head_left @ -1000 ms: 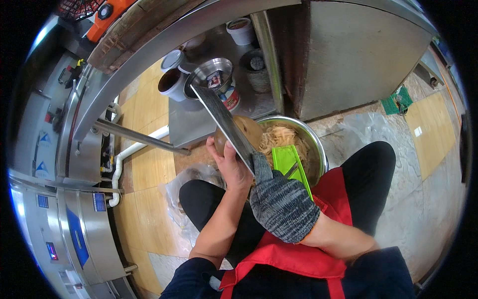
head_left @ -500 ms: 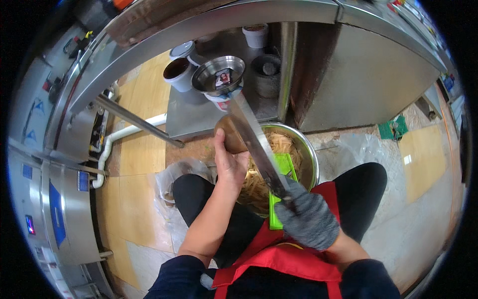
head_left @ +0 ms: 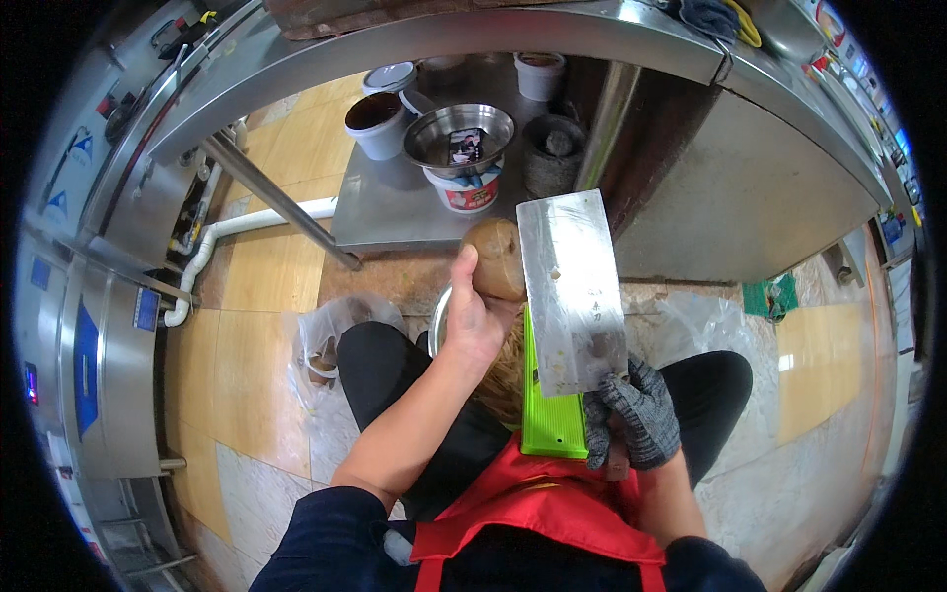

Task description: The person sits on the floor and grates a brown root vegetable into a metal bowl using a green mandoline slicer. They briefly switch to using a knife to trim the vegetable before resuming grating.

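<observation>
My bare left hand (head_left: 477, 324) is closed round a large, rounded brown root vegetable (head_left: 491, 255), thumb on its near side. In a grey knit glove, my right hand (head_left: 643, 414) grips a cleaver (head_left: 574, 281) by its handle. The broad blade stands upright with its flat side toward me, its left edge close to or against the root; contact is hard to tell. Below lies a bright green slicer board (head_left: 548, 419), partly behind the blade. Pale shredded strips (head_left: 505, 383) fill a steel basin (head_left: 438, 321) between my knees, largely hidden by my hands and the blade.
Ahead, a low steel shelf (head_left: 395, 219) carries tubs (head_left: 378, 133), a steel bowl (head_left: 434, 146) with a small dark packet, and a stone mortar (head_left: 550, 163). A counter edge (head_left: 444, 44) overhangs it. Plastic bags (head_left: 340, 340) lie by my left knee; a slanted metal leg (head_left: 281, 202) stands left.
The cleaver has swung from a slant in front of the root to upright at its right, now showing its broad face. My left hand and the root have shifted slightly right.
</observation>
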Demonstrator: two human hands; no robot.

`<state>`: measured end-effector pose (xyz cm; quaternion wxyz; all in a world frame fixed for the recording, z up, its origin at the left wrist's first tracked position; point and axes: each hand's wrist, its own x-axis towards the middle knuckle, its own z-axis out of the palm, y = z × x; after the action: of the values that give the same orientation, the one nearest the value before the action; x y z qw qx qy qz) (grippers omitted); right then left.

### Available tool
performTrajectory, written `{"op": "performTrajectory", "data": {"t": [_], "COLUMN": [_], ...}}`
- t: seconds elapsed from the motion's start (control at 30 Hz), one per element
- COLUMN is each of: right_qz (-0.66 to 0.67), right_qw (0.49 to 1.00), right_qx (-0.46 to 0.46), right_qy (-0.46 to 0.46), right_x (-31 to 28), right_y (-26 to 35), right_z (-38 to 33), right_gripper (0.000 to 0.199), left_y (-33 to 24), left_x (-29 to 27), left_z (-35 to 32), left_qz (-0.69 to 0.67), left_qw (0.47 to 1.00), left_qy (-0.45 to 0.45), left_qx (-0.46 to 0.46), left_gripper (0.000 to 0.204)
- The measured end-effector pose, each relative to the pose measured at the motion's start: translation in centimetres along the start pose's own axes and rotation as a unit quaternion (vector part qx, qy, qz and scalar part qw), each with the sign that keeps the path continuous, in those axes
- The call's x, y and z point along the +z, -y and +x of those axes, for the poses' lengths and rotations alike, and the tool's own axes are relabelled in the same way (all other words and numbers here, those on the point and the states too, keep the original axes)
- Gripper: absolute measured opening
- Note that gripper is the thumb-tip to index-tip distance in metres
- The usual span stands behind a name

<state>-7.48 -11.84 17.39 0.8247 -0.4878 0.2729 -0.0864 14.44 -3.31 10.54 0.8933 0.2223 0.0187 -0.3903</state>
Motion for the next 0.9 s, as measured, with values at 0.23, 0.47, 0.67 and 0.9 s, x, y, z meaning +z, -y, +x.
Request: {"op": "performTrajectory", "data": {"t": [0.23,0.47,0.67,0.9], "right_qz": [-0.035,0.010,-0.085,-0.662], "right_qw": [0.999,1.000,0.983,0.539], "right_qx": [0.000,-0.010,-0.120,-0.488], "right_qy": [-0.039,-0.025,-0.108,-0.179], "right_x": [-0.1,0.8,2.8,1.0], "right_y": [-0.7,0.3,5.7,22.3], "right_z": [1.8,3.4,0.9,5.3], "right_gripper": [0.032,0.030,0.015,0.022], "left_y": [0.9,1.8,0.7,0.2], "left_x": [-0.5,-0.9,-0.2,-0.1], "left_z": [-0.8,-1.4,-1.0,-0.6], "left_qz": [0.089,0.065,0.004,-0.061], "left_qw": [0.996,0.997,0.999,0.992], "left_qy": [0.029,0.030,0.018,0.073], "left_qx": [0.013,0.016,-0.038,-0.080], "left_gripper": [0.065,0.063,0.062,0.064]}}
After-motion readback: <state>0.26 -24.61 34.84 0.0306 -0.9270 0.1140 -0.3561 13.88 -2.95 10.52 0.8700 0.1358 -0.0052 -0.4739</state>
